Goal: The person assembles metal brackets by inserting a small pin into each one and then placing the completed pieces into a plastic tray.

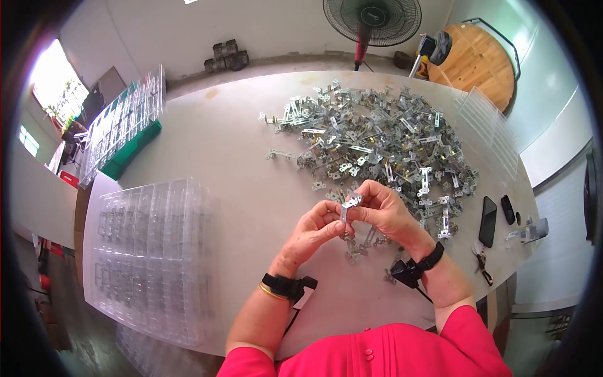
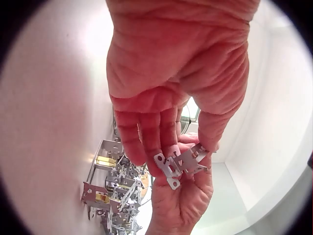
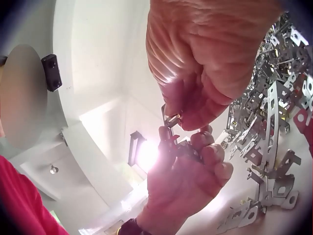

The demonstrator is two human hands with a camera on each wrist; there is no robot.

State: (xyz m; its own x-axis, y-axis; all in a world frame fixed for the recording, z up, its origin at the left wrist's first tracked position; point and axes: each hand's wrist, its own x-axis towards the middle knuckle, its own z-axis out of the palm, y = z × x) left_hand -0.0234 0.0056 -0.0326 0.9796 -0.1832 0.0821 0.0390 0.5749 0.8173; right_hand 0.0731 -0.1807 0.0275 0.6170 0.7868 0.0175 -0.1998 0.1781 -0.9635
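Both hands meet over the near edge of a pile of small metal brackets (image 1: 377, 141). Between them is one bent metal bracket (image 1: 345, 212), silvery, with holes and a folded middle. My left hand (image 1: 312, 229) pinches it between thumb and fingers from the left. From the right, my right hand (image 1: 386, 212) grips its upper end with thumb and forefinger. The left wrist view shows the bracket's flat lugs and boxy part (image 2: 190, 160) at the fingertips. In the right wrist view the right fingers cover much of it.
Clear plastic compartment boxes (image 1: 151, 264) lie at left, near a green-based divided tray (image 1: 132, 151). A clear divided lid (image 1: 487, 132) stands behind right. A phone (image 1: 487, 221) and pliers (image 1: 482, 264) lie at right. Beyond the table stands a fan (image 1: 372, 17).
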